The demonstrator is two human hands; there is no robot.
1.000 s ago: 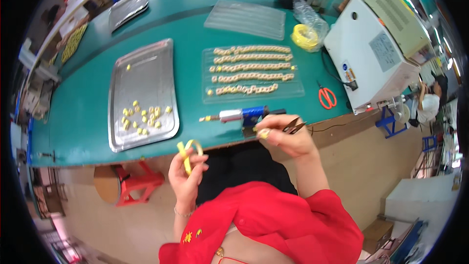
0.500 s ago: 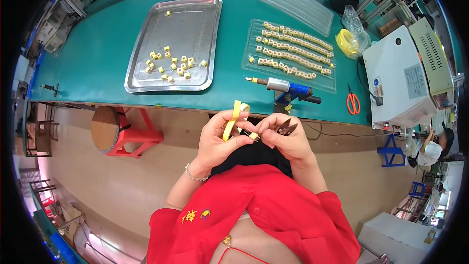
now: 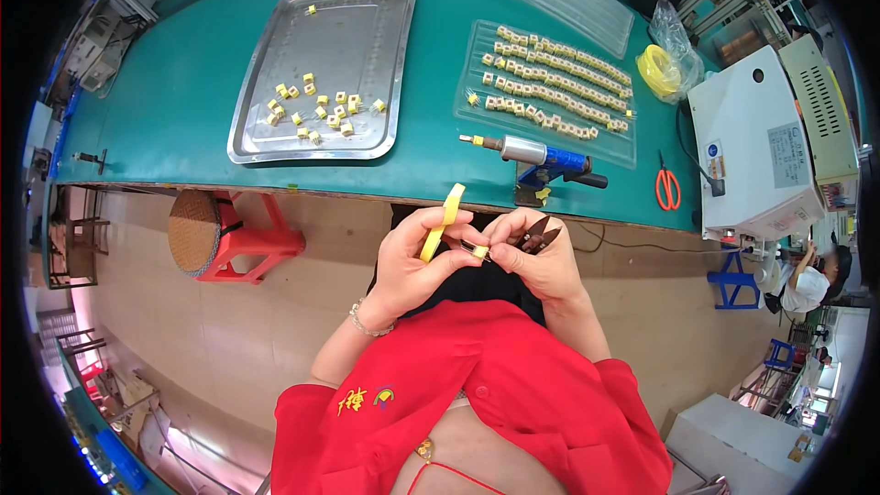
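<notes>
My left hand (image 3: 403, 266) pinches a small yellow coil block (image 3: 479, 252) with metal pins between thumb and fingertips. A strip of yellow tape (image 3: 443, 227) loops up from the same fingers. Close against it, my right hand (image 3: 550, 270) is closed, its thumb and forefinger at the block's pin side. Dark brown pointed blades, seemingly of small snips (image 3: 539, 235), stick out from the right hand; their handle is hidden. Both hands are in front of the bench edge, above my lap. Just beyond them, a blue and silver tool (image 3: 547, 159) is mounted at the edge.
A metal tray (image 3: 353, 46) with loose yellow blocks lies on the green bench (image 3: 202, 55). Right of it, a clear plastic tray (image 3: 616, 145) holds rows of blocks. Orange-handled scissors (image 3: 667, 188), a yellow tape roll (image 3: 656, 71) and a white machine (image 3: 752, 147) stand farther right. A red stool (image 3: 247, 247) is below left.
The view has shifted slightly. The snips' blades have turned more upright in my right hand, and the block has tilted a little between my fingers, its pins now less visible.
</notes>
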